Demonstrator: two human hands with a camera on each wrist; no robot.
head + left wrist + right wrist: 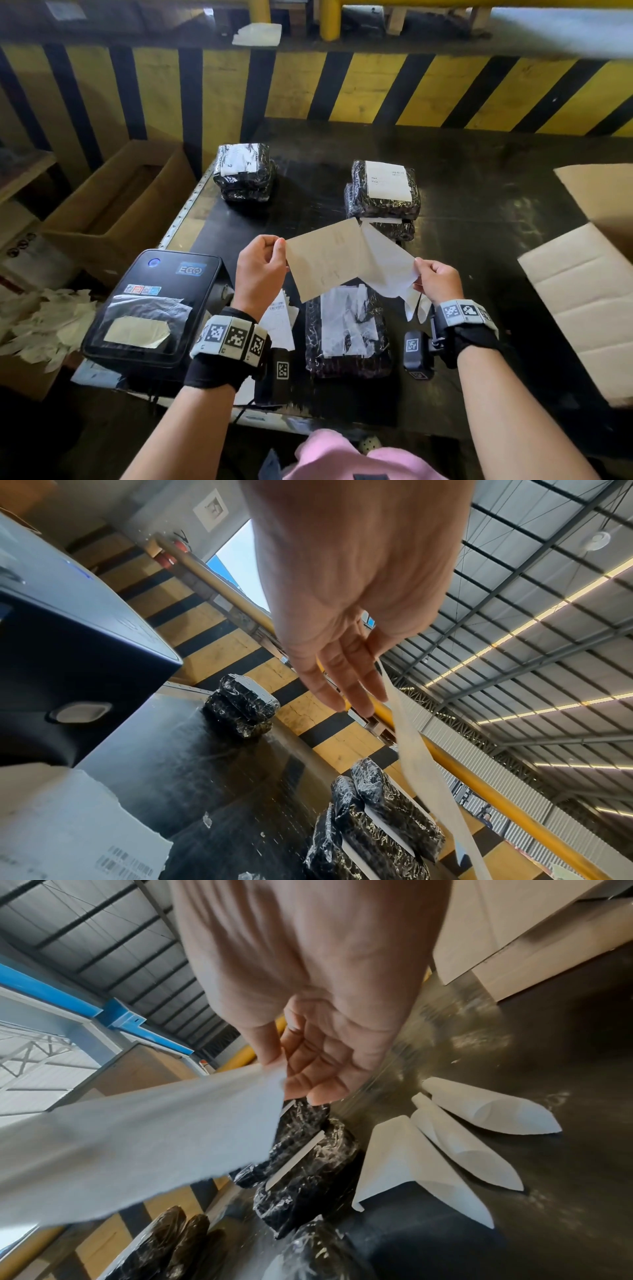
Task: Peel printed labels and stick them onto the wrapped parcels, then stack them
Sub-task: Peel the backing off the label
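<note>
Above the black table [479, 205] my left hand [274, 253] pinches the left edge of a beige label [325, 260] with faint print showing through. My right hand [424, 277] pinches the white backing sheet [390, 267], which still joins the label along one edge. In the wrist views, the left hand [363, 674] pinches the label [421, 764], and the right hand [294, 1074] pinches the backing sheet [154, 1137]. Below the hands lies a black wrapped parcel [346, 335]. One stack of wrapped parcels [245, 171] stands at the back left, and a labelled stack [383, 192] at the back middle.
A black label printer [154, 308] sits at the table's near left corner, with printed labels [281, 318] beside it. Crumpled backing sheets [44, 322] pile up left of the table, and curled ones [445, 1145] lie on it. An open carton [116, 205] stands left; flattened cardboard [589, 308] lies right.
</note>
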